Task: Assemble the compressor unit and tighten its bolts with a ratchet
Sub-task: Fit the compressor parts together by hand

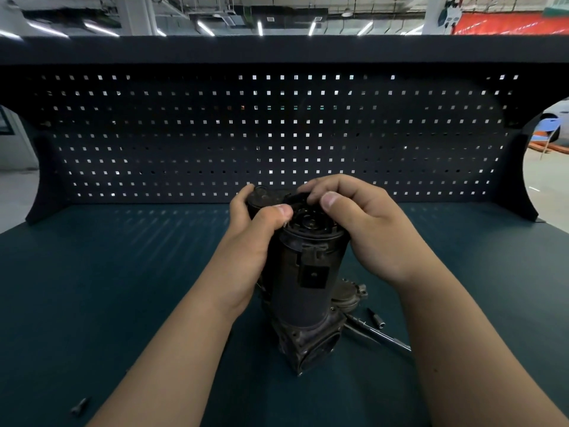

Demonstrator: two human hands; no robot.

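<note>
Gripping from both sides: left hand [255, 238] wraps the compressor [304, 291] near its top, right hand [363, 229] curls its fingers over the top rim. The compressor stands upright mid-bench [123, 288]. Risk: a sideways push tips it onto the ratchet [378, 334] lying beside it.

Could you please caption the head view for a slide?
Left hand and right hand grip the top of the upright compressor unit, ratchet alongside.

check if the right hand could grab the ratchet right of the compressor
Probably yes: the ratchet lies uncovered beside the right forearm, though the right hand must first release the compressor.
</note>
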